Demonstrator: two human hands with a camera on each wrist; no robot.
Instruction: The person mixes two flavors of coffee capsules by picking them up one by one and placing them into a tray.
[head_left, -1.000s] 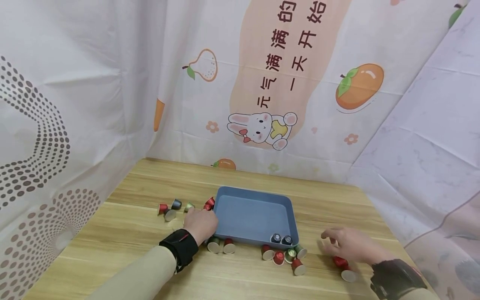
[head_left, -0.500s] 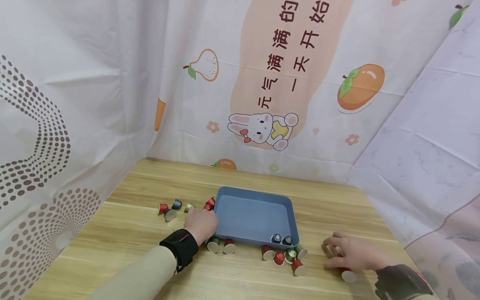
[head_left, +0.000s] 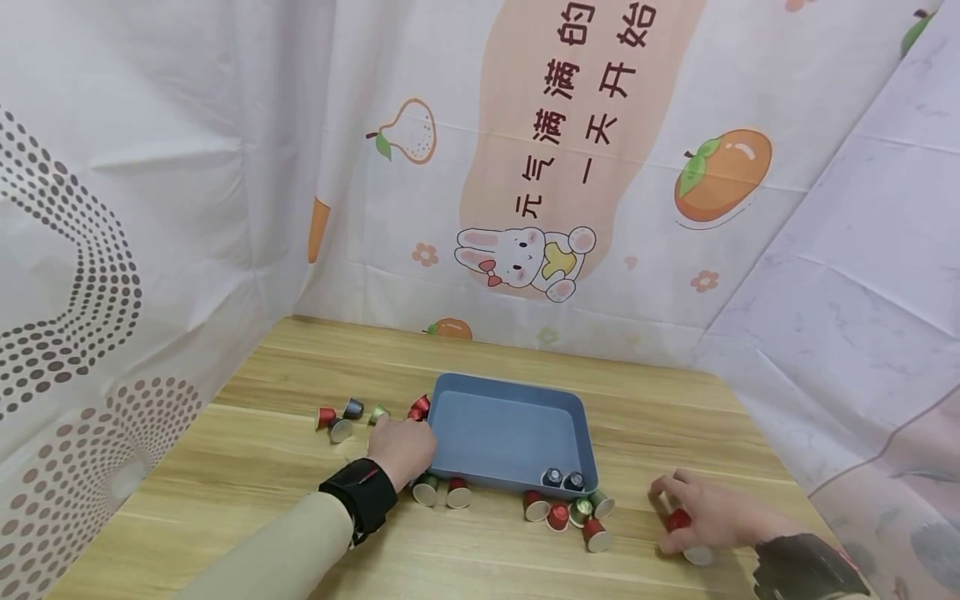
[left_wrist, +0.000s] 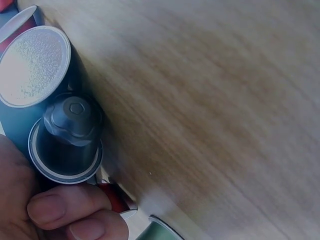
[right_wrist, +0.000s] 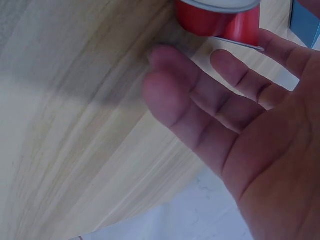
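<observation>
My left hand (head_left: 405, 450) is at the left edge of the blue tray (head_left: 510, 429), fingers curled. In the left wrist view its thumb and fingers (left_wrist: 75, 207) come together at the rim of a dark coffee capsule (left_wrist: 72, 122), which stands lid down. A silver-lidded capsule (left_wrist: 35, 65) leans beside it. On the right, my right hand (head_left: 716, 508) is over a red coffee capsule (head_left: 678, 520), fingers spread around it. A second capsule, its pale lid (head_left: 699, 556) showing, lies under the palm. The right wrist view has loosely bent fingers (right_wrist: 200, 125) below the red capsule (right_wrist: 200, 20).
Two dark capsules (head_left: 563, 479) stand in the tray's near right corner. Red and green capsules (head_left: 558, 517) lie along its front edge. Several more capsules (head_left: 339, 421) lie on the wooden table (head_left: 247, 467) to the left. Patterned curtains (head_left: 390, 250) enclose the table.
My right hand has lowered slightly toward the front and spread its fingers around the red capsule, which shows between thumb and fingers. My left hand stays where it was.
</observation>
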